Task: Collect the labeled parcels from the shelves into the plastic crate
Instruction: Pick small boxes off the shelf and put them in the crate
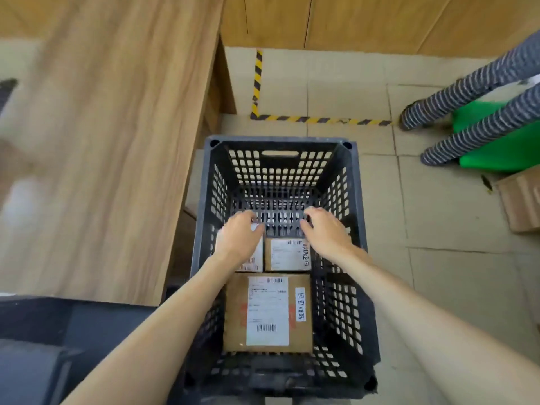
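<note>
Your left hand grips the small brown cardboard parcel at nine o'clock, right hand loose and empty; released tilted, it could jam.

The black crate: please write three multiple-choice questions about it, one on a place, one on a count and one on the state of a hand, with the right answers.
1. Where in the crate does the large parcel lie?
A. At the end nearest the camera
B. At the far end
C. Upright against the right wall

2. How many parcels show in the crate?
A. Two
B. Three
C. Five

3. What does the right hand hold?
A. A parcel
B. A roll of tape
C. Nothing

Answers:
1 A: it lies flat at the near end, label up.
2 B: the large parcel, the right small parcel and the left small parcel, partly under the left hand.
3 C: its loosely curled fingers are above the bare crate floor and hold nothing.
</note>
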{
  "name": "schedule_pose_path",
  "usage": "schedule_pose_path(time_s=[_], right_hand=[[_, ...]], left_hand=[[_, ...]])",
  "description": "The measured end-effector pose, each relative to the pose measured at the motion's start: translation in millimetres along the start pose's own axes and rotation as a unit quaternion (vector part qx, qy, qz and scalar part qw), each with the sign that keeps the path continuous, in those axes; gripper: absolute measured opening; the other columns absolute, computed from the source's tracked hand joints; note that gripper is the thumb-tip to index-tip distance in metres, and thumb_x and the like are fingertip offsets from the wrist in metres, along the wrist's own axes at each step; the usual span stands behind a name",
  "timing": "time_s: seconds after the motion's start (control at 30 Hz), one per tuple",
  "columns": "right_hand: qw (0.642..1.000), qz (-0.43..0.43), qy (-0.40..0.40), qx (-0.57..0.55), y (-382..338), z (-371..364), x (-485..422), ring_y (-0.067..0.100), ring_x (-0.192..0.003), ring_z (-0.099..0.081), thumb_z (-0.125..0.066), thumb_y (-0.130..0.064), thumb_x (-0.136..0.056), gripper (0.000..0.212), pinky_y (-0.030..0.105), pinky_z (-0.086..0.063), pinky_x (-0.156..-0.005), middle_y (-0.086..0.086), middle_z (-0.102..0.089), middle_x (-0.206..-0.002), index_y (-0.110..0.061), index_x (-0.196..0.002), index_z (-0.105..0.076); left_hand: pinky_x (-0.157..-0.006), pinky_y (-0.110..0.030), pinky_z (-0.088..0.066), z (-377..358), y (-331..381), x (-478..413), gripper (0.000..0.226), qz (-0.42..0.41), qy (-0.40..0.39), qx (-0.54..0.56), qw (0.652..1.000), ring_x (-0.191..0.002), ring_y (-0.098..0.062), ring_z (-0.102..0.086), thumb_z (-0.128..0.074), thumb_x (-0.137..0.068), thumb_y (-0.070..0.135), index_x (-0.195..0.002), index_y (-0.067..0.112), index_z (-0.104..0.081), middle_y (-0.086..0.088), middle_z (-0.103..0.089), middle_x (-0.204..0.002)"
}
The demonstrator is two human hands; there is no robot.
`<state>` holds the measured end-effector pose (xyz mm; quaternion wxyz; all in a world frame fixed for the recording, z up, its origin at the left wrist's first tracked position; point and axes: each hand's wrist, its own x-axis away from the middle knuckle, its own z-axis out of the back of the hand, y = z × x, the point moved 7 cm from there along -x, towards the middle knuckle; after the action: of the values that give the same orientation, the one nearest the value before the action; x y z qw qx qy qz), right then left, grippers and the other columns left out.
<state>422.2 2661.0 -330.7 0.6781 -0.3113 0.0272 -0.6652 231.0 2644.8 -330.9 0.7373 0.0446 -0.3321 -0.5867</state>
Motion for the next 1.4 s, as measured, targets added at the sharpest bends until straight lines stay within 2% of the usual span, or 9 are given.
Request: schedule_pose_path(time_s=[0.13, 0.23, 0.33, 0.53, 0.67, 0.83, 0.97, 1.2, 1.4], right_hand=[[0.980, 0.160, 0.040, 0.109, -94.8, 90.5, 3.1, 0.022, -0.100, -0.062, -0.046, -0.033, -0.103, 0.027, 0.039, -0.052, -0.085, 0.003, -0.064, -0.107, -0.013, -0.111, -0.063], [0.950, 0.261, 0.061, 0.162, -172.6, 138.7, 16.1, 0.029, -0.110, -0.057, -0.042, -0.035, -0.104, 0.033, 0.045, -0.050, -0.089, 0.009, -0.062, -0.117, -0.012, -0.118, -0.061], [0.911, 0.359, 0.075, 0.189, -243.5, 163.9, 45.2, 0.031, -0.112, -0.055, -0.039, -0.036, -0.104, 0.032, 0.043, -0.049, -0.088, 0.009, -0.060, -0.115, -0.013, -0.114, -0.060], [0.832, 0.506, 0.079, 0.215, -366.0, 154.7, 144.9, 0.028, -0.119, -0.050, -0.035, -0.042, -0.104, 0.039, 0.043, -0.042, -0.097, 0.007, -0.057, -0.128, -0.016, -0.125, -0.056], [0.759, 0.609, 0.091, 0.211, -441.8, 122.6, 234.1, 0.031, -0.117, -0.054, -0.038, -0.040, -0.104, 0.037, 0.041, -0.043, -0.095, 0.011, -0.059, -0.123, -0.014, -0.122, -0.058], [0.658, 0.720, 0.067, 0.211, -511.1, 48.9, 385.7, 0.035, -0.118, -0.053, -0.041, -0.036, -0.103, 0.033, 0.041, -0.042, -0.091, 0.013, -0.057, -0.124, -0.012, -0.119, -0.056], [0.579, 0.795, 0.020, 0.183, -525.7, -19.7, 542.5, 0.035, -0.114, -0.055, -0.040, -0.037, -0.103, 0.035, 0.041, -0.046, -0.086, 0.013, -0.061, -0.119, -0.009, -0.115, -0.058], [0.442, 0.883, -0.086, 0.130, -483.8, -120.3, 821.6, 0.031, -0.110, -0.055, -0.039, -0.042, -0.104, 0.037, 0.040, -0.045, -0.085, 0.009, -0.058, -0.118, -0.012, -0.116, -0.058], [0.342, 0.924, -0.146, 0.095, -417.2, -183.1, 1020.8, 0.029, -0.114, -0.054, -0.038, -0.043, -0.104, 0.040, 0.044, -0.044, -0.095, 0.006, -0.058, -0.124, -0.015, -0.124, -0.058]], left_hand=[[-0.090, -0.042, -0.053, 114.8, 46.2, 31.5, 0.036, -0.060, 0.106, -0.099, 0.988, -0.112, -0.025, -0.062, -0.051, -0.102, 0.040, -0.127, 0.016, -0.060, -0.005, -0.064, -0.122], [-0.090, -0.041, -0.050, 196.2, 63.4, 72.3, 0.037, -0.054, 0.200, -0.141, 0.968, -0.114, -0.028, -0.061, -0.048, -0.102, 0.043, -0.126, 0.017, -0.061, -0.007, -0.064, -0.123], [-0.093, -0.040, -0.048, 255.1, 59.8, 125.8, 0.039, -0.036, 0.279, -0.172, 0.944, -0.117, -0.027, -0.059, -0.046, -0.103, 0.046, -0.128, 0.019, -0.061, -0.004, -0.064, -0.126], [-0.094, -0.040, -0.047, 325.6, 3.0, 263.1, 0.039, 0.069, 0.384, -0.199, 0.899, -0.119, -0.025, -0.057, -0.043, -0.104, 0.044, -0.129, 0.020, -0.062, -0.002, -0.063, -0.128], [-0.095, -0.042, -0.046, 346.7, -54.4, 379.1, 0.040, 0.164, 0.441, -0.193, 0.861, -0.117, -0.026, -0.057, -0.044, -0.104, 0.044, -0.129, 0.017, -0.061, -0.004, -0.064, -0.124], [-0.096, -0.039, -0.045, 314.9, -128.8, 558.0, 0.042, 0.286, 0.487, -0.144, 0.812, -0.122, -0.028, -0.055, -0.043, -0.104, 0.043, -0.132, 0.016, -0.059, -0.006, -0.062, -0.133], [-0.093, -0.036, -0.044, 254.0, -173.0, 717.8, 0.043, 0.400, 0.499, -0.139, 0.756, -0.123, -0.024, -0.054, -0.044, -0.104, 0.046, -0.134, 0.018, -0.058, -0.004, -0.062, -0.133], [-0.094, -0.039, -0.046, 119.4, -194.6, 983.6, 0.048, 0.552, 0.481, -0.157, 0.663, -0.115, -0.025, -0.059, -0.044, -0.103, 0.050, -0.132, 0.015, -0.060, -0.004, -0.067, -0.124], [-0.091, -0.040, -0.048, 4.2, -183.7, 1171.6, 0.050, 0.658, 0.436, -0.149, 0.596, -0.115, -0.027, -0.060, -0.042, -0.103, 0.052, -0.132, 0.015, -0.060, -0.005, -0.067, -0.122]])
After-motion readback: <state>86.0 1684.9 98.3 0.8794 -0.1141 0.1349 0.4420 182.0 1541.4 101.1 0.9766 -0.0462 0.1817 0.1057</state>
